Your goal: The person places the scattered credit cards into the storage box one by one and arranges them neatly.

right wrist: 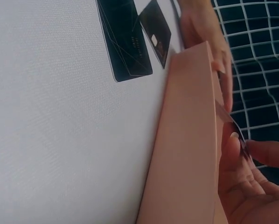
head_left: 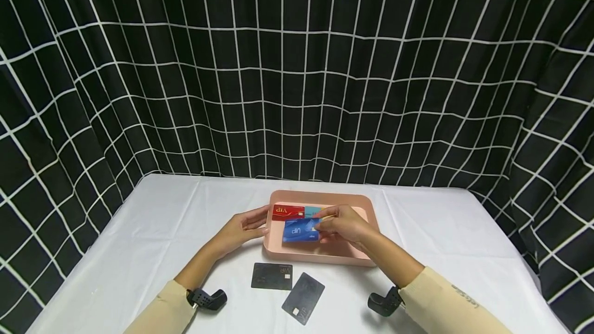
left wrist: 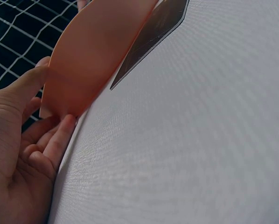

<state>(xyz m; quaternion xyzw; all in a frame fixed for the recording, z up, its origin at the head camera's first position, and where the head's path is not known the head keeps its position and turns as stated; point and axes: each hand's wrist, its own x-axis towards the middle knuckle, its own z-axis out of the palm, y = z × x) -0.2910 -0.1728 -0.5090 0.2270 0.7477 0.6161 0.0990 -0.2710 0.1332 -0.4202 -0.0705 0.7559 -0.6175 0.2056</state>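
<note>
In the head view my right hand [head_left: 341, 224] pinches the blue VIP card [head_left: 299, 230] between thumb and fingers, over the inside of a pink tray [head_left: 320, 258]. In the right wrist view the card [right wrist: 242, 140] appears edge-on between the fingertips, just past the tray's wall [right wrist: 186, 140]. Beyond it, a red VIP card [head_left: 287, 212] and a light blue card [head_left: 312, 211] lie side by side in the tray, the light blue one partly covered. My left hand [head_left: 245, 228] holds the tray's left end, its fingers against the wall and rim [left wrist: 90, 51].
Two black VIP cards lie on the white cloth in front of the tray: one level [head_left: 271, 276], the other slanted [head_left: 303, 298]. Dark curtains with a white grid surround the table [head_left: 185, 200] at the back and sides.
</note>
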